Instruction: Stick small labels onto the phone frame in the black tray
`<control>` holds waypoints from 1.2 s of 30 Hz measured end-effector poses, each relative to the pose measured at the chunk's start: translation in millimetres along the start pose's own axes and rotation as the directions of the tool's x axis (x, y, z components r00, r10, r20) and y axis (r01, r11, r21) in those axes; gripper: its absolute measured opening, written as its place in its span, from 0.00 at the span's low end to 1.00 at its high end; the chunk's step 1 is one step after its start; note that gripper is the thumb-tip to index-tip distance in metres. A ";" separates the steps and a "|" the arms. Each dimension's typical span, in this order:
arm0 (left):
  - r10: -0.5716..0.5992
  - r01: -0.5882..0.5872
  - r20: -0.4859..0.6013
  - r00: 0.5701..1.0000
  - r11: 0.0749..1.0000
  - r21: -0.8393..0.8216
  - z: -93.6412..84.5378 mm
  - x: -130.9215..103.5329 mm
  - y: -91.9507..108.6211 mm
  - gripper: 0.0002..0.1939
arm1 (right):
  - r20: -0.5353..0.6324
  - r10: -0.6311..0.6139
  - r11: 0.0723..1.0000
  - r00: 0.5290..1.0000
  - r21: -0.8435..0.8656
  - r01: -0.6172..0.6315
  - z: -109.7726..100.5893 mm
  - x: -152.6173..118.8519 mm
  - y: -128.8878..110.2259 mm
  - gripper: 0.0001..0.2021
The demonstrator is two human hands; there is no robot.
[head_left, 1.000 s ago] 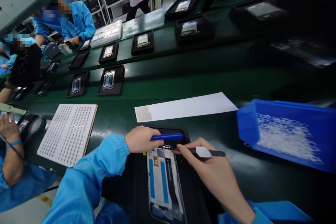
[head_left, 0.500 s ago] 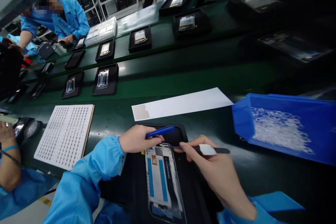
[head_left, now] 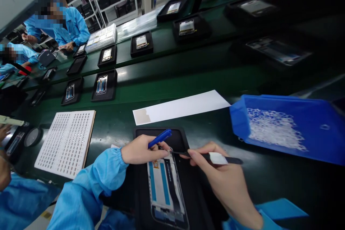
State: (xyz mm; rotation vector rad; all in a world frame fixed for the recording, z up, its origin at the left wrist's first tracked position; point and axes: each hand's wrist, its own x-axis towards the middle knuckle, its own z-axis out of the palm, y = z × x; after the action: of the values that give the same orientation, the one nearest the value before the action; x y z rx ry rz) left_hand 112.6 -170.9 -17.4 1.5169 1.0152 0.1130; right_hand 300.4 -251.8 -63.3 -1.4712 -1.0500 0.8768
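**Pointing leftward: black tweezers (head_left: 217, 158) at the phone frame's (head_left: 159, 187) far end**

The phone frame is lying in a black tray (head_left: 142, 201), its long axis running from the tray's far edge toward its near edge, the far end leaning slightly left. The right hand (head_left: 219, 169) is pinching the tweezers in its grip beyond the tray's right edge, so the frame is lying to its left. The left hand (head_left: 138, 150) is the nearer, covering the frame's far left corner; its grip is grasping a blue pen (head_left: 160, 138), and its fingertips are meeting the tweezer tips. Whether the tips are touching the frame, I cannot tell.

Counting: one frame, one tweezers and one pen are showing at the hands. On the surface (head_left: 114, 124), one paper strip (head_left: 180, 109) is lying past the tray's far edge, one blue bin (head_left: 269, 150) is standing to the right, and one white board (head_left: 64, 143) to the left.
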 end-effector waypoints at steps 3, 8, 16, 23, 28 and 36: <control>-0.038 0.038 0.007 0.999 0.997 -0.061 0.5 -0.5 2.1 0.09 | 0.001 -0.004 1.000 1.000 0.001 0.004 0.0 -0.5 -1.6 0.16; -0.076 0.075 -0.006 0.997 0.993 -0.094 2.2 -0.5 5.6 0.04 | -0.002 -0.012 1.000 1.000 0.008 0.012 -0.7 -1.5 -2.7 0.16; -0.052 0.048 -0.043 0.998 0.995 -0.089 5.4 1.7 -0.4 0.05 | -0.009 -0.043 0.998 0.999 -0.056 0.043 -0.9 -1.9 -6.7 0.17; -0.011 0.009 -0.084 0.996 1.000 -0.028 6.4 0.9 1.9 0.05 | -0.051 -0.045 0.999 0.998 -0.009 0.044 0.2 -6.1 -1.3 0.16; -0.033 0.030 -0.078 0.996 0.999 -0.044 6.7 1.3 4.7 0.05 | -0.107 -0.111 0.994 0.988 -0.032 0.108 2.4 -9.9 0.5 0.14; 0.027 -0.028 -0.201 0.979 1.000 -0.003 11.8 -5.3 6.0 0.07 | -0.140 -0.220 0.975 0.965 -0.056 0.214 2.5 -12.1 -4.7 0.09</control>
State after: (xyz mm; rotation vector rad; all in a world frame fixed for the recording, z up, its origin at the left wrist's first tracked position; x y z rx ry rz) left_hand 119.6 -182.5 -12.8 1.5369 1.1530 0.2941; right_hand 293.3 -262.2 -59.3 -1.3996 -1.1002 0.5866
